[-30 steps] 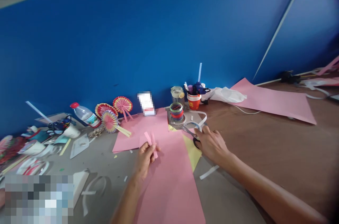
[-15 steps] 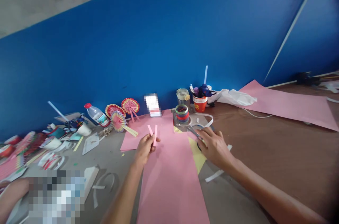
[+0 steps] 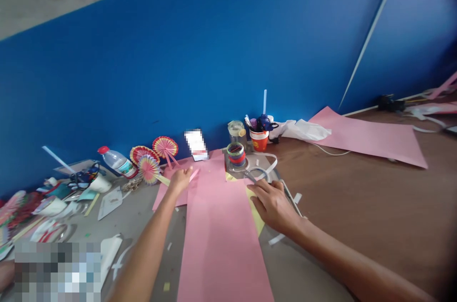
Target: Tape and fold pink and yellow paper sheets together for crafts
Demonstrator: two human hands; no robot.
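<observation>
From left hand [image 3: 180, 179], strip [image 3: 194, 174] aslant rightward

strip [image 3: 194, 174]: pink, narrow, slanting up-right from left hand [image 3: 181, 178], over pink paper [image 3: 221, 235] | scissors [image 3: 251, 177]: grey blades pointing away and leftward; handles hidden by right hand [image 3: 276, 202]; blade gap unclear

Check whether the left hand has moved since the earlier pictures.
Yes. Judged against the round pink-and-yellow fan, the left hand has gone forward and to the left, ending closer to it.
</observation>
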